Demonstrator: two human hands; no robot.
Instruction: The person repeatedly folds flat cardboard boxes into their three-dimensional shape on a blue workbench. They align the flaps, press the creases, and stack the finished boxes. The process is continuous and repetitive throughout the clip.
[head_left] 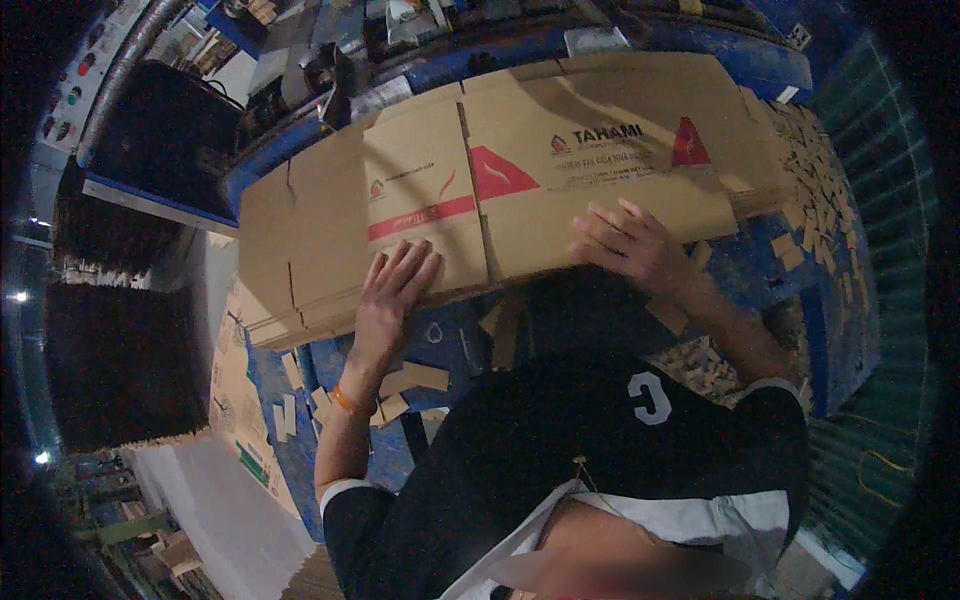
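A stack of flattened cardboard boxes [590,215], brown with red printed shapes, lies crosswise before me on a blue machine table. My left hand [395,285] grips its near edge left of the middle, the fingers over the top face and the thumb out of sight. Farther right, my right hand [630,245] holds the same near edge, its fingers bent over the top sheet and its thumb hidden. Several layers show at the lower left corner, and slots cut the sheets between panels. An orange band circles my left wrist.
Small cardboard offcuts [815,190] lie scattered at the right, with more scraps [415,378] below the stack. Blue machinery [700,35] runs along the back. At the left stand a dark bundled pile [125,365] and printed cardboard [245,420]. Green corrugated sheeting [900,290] borders the right.
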